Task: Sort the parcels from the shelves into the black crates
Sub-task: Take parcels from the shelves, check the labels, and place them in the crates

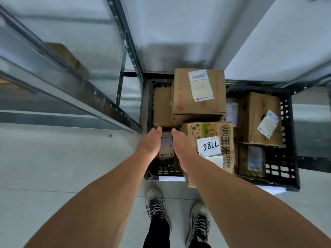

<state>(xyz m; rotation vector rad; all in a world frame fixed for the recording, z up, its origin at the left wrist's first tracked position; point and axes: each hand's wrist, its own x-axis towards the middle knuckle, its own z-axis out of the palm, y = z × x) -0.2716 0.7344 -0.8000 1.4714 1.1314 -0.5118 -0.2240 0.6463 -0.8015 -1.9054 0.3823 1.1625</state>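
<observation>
Two black crates stand on the floor below me: a left crate (165, 170) and a right crate (283, 165), both holding cardboard parcels. A small labelled parcel (166, 145) sits low in the left crate's near corner. My left hand (150, 144) presses its left side and my right hand (180, 145) its right side, fingers pointing away from me. A large box with a white label (198, 93) lies across the left crate's far half. A box marked 7786 (209, 140) leans between the two crates.
A metal shelf rack (75, 83) stands to the left with a cardboard box (68, 58) on a shelf. A pale wall or panel (179, 24) rises behind the crates. My two shoes (177, 212) are on the grey floor just before the crates.
</observation>
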